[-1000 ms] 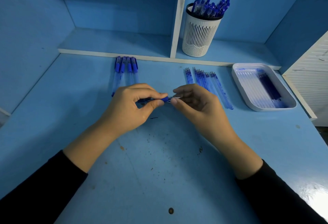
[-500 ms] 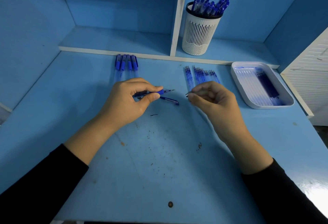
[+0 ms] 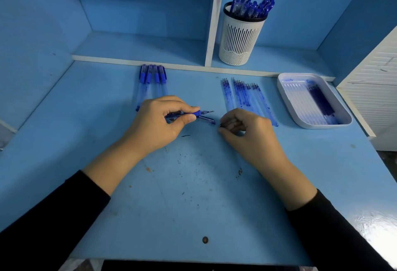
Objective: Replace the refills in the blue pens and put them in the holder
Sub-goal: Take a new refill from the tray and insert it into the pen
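Left hand (image 3: 159, 123) curls fingers and thumb round a blue pen (image 3: 196, 113) low over the table (image 3: 193, 195). The pen's ribbed blue grip and thin, metal-tipped refill end poke out toward the right. A translucent blue piece (image 3: 208, 120) angles out just below the thumb; whether it is held or lies on the table cannot be told. Right hand (image 3: 251, 135), near but apart, has its fingers curled in, pinching a small dark part (image 3: 222, 125) too small to identify.

Behind it, slim clear refills (image 3: 247, 96) lie side by side, and a smooth white tray (image 3: 300, 74) with rounded corners holds more near the right edge. A short row of capped pens (image 3: 153, 77) lies against the shelf lip. On the shelf stands the holder (image 3: 240, 41) — round, white, slotted, black-rimmed — filled with finished pens (image 3: 255, 6). The painted tabletop is scuffed and speckled, and its widest open stretch runs from the hands to the near edge.
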Available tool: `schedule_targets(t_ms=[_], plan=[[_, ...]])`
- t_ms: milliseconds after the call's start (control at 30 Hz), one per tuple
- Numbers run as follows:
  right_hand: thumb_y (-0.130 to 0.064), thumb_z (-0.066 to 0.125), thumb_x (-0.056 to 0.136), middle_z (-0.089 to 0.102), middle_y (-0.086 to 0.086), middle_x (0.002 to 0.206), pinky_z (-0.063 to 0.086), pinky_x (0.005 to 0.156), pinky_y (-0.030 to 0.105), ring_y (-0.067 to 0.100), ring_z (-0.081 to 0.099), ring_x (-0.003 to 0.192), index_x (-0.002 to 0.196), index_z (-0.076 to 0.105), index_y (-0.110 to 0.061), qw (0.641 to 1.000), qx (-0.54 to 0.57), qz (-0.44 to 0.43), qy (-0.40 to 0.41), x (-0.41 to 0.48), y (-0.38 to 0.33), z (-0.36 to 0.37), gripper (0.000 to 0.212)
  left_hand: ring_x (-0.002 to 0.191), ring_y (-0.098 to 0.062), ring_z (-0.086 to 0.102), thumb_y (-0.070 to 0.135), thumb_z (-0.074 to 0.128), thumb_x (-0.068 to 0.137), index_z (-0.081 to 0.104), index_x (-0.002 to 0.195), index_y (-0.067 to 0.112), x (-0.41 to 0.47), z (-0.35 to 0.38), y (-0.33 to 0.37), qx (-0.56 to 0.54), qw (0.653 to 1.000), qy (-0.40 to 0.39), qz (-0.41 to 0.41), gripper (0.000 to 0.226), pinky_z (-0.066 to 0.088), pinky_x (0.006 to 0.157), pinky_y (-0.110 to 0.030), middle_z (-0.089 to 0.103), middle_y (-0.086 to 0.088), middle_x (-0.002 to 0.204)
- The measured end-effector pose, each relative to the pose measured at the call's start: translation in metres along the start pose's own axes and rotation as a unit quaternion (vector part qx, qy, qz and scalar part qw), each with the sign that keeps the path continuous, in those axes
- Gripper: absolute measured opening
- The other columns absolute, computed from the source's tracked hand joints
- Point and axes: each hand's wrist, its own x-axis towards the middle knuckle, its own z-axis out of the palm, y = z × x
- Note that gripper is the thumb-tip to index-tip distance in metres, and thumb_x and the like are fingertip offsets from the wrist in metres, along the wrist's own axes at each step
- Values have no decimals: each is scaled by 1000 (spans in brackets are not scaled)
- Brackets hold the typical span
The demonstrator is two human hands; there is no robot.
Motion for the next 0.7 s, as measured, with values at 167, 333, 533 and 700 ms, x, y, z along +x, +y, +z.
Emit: schedule_targets(t_ms=[167, 333, 533, 700], plan=[[-8, 77, 78, 68, -2, 80, 52, 74, 15, 9, 63, 73, 89, 70, -10, 997, 66, 28, 30, 1, 1, -10, 13, 82, -4, 66, 10, 74, 85, 77, 100, 14, 0, 0, 2, -5, 1000, -3, 0, 16, 49, 76, -15, 69, 14, 90], [-13, 76, 81, 70, -1, 86, 52, 81, 23, 13, 67, 78, 100, 72, -15, 985, 168, 7, 26, 3, -5, -9, 20, 79, -5, 65, 8, 75, 84, 77, 99, 10, -2, 3, 5, -6, 1000, -11, 16, 15, 49, 76, -15, 70, 8, 87], [-11, 75, 83, 71, -9, 75, 46, 70, 13, 6, 65, 69, 88, 74, -16, 989, 150, -2, 18, 4, -7, -4, 7, 80, -7, 67, 7, 76, 83, 77, 100, 10, -2, 5, 7, -6, 1000, -5, 28, 17, 52, 76, -17, 72, 3, 88], [-3, 66, 88, 72, 3, 76, 53, 73, 25, 15, 68, 73, 91, 69, -9, 953, 287, 50, 86, 11, -1, -22, 7, 74, -14, 63, 10, 76, 84, 76, 100, 14, 1, 2, 1, -5, 999, 37, 13, 17, 49, 70, -19, 72, 0, 87]])
